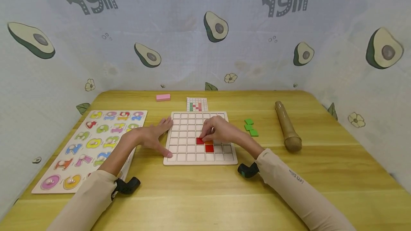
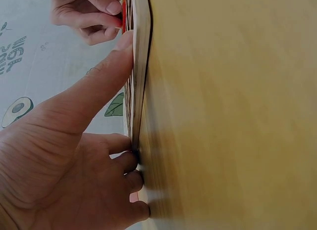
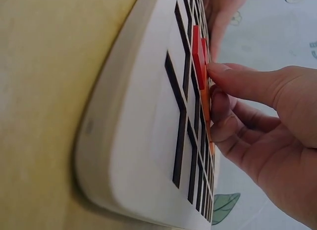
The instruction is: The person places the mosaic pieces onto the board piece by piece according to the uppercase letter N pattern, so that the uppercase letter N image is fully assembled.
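A white gridded board (image 1: 182, 148) lies on the table, with a red tile (image 1: 209, 148) and an orange tile (image 3: 206, 104) set in its grid. Over its middle, the right hand (image 1: 219, 129) has bent fingers and pinches another red tile (image 1: 200, 141) low at the grid, just left of the orange one. Spread along the board's left side is the left hand (image 1: 152, 137); its thumb (image 2: 106, 74) presses the near left corner, while the other fingers rest by the edge farther back. A small printed pattern card (image 1: 197, 104) lies behind the board.
Several green tiles (image 1: 251, 127) lie right of the board, and a brown microphone (image 1: 288, 127) farther right. A number puzzle board (image 1: 75, 158) covers the table's left side, partly under the left forearm. A pink block (image 1: 163, 97) sits at the back.
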Demonstrator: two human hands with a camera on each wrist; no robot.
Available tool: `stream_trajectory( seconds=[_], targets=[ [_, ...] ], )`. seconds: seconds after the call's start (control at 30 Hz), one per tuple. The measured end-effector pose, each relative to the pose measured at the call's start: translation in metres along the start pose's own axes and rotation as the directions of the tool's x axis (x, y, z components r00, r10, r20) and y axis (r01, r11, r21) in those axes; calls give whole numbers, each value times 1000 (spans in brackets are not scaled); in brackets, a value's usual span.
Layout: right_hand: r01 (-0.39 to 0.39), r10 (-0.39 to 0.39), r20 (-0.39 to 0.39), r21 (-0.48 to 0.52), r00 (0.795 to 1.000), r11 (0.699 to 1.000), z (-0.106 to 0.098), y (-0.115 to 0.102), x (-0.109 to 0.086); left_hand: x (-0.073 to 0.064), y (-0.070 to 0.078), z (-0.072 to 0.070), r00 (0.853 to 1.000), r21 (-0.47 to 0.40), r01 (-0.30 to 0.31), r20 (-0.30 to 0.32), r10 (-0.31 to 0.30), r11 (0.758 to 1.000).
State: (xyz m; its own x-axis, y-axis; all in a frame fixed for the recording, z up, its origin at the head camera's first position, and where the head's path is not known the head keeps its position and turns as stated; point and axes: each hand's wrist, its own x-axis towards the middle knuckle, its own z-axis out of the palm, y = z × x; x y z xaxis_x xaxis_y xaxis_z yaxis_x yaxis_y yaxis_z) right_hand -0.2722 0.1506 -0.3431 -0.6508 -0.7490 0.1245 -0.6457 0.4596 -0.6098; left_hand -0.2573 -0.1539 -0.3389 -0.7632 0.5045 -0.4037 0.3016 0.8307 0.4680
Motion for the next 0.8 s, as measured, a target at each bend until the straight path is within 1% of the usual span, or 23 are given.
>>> stream_trajectory(
  seconds=[0.13, 0.53, 0.63, 0.8],
  targets=[
    [14, -14, -3, -1, 1000, 1000, 0, 0, 0, 0, 1, 0, 1000, 7, 3, -1, -3, 1000],
    [-12, 12, 4, 9, 1000, 1000, 2, 1, 0, 0, 1, 1, 1000, -1, -5, 2, 5, 1000],
    [-15, 15, 14, 12, 1000, 1000, 2, 1, 0, 0, 0, 1, 1000, -3, -6, 5, 6, 1000],
    [-10, 11, 42, -17, 999, 1000, -1, 1, -1, 0, 1, 1, 1000, -10, -15, 4, 15, 1000]
  ],
)
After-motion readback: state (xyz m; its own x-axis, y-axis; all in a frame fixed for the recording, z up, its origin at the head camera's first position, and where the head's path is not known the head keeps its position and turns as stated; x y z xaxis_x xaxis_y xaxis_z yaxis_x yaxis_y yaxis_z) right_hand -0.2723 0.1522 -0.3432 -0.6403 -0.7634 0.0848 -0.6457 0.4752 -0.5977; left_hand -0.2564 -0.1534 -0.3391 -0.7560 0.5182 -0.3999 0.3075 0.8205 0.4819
